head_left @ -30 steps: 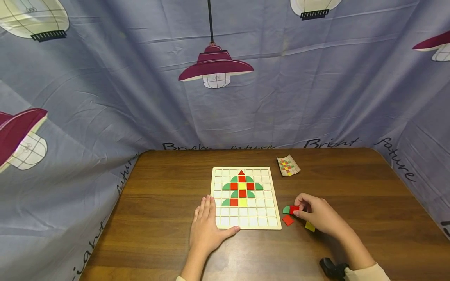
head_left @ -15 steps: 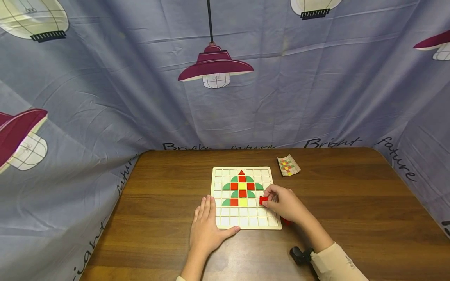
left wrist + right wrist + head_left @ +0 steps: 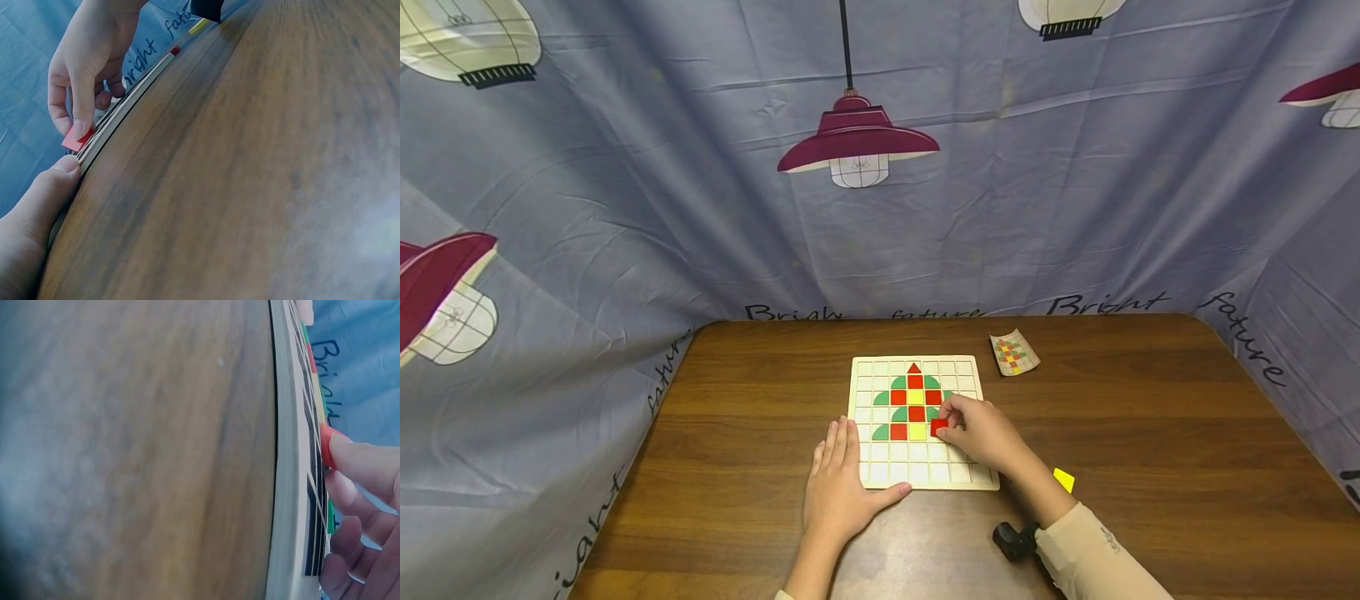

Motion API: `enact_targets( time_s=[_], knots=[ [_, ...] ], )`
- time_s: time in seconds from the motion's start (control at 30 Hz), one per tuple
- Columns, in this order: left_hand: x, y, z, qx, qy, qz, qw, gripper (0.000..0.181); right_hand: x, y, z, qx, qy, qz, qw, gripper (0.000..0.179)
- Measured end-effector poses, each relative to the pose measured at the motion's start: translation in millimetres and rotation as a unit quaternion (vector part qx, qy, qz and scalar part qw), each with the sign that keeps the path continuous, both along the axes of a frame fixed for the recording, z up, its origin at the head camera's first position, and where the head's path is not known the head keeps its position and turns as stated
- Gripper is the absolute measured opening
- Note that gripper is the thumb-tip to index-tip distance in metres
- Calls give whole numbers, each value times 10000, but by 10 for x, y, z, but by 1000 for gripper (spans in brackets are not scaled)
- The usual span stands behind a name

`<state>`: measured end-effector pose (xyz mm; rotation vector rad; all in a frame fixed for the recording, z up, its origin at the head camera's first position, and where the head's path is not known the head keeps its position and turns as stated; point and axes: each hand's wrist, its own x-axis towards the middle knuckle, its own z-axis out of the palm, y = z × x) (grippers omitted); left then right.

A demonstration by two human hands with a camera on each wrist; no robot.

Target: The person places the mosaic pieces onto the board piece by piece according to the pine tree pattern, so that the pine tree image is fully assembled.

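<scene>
My left hand [image 3: 838, 492] rests along the left edge of a pale wooden grid board [image 3: 880, 477], fingers straight and thumb spread over its near edge. My right hand [image 3: 985, 435] pinches a red square tile [image 3: 937, 427] between thumb and fingertips. That tile is low over the board, just right of a yellow square tile [image 3: 917, 432] set in a cell. In the right wrist view, the held red tile [image 3: 331, 445] is tilted at the board's surface. Red, yellow and green pieces on the board form a tree shape topped by a red triangle [image 3: 913, 367].
A small pattern card [image 3: 1015, 353] with a similar coloured tree lies behind the board's right side. Right of the board, a loose yellow piece [image 3: 1063, 480] shows beside my forearm. The left wrist view shows a red piece [image 3: 175, 49] past the board's edge. A patterned curtain [image 3: 865, 250] hangs behind the table.
My right hand has taken the red square tile from the loose pieces at the right and carried it left over the board, beside the yellow tile. The left hand has stayed put.
</scene>
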<state>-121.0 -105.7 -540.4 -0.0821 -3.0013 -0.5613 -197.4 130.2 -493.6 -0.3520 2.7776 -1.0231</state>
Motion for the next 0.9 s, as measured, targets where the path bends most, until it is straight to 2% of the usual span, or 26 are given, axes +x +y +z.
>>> enact_targets(
  time_s=[0.3, 0.9],
  knots=[
    [0, 6, 11, 29, 15, 51, 10000, 133, 5, -63, 1, 270, 208, 46, 9994, 15],
    [4, 14, 12, 111, 28, 103, 9999, 134, 49, -71, -12, 535, 230, 126, 9982, 11]
  ],
)
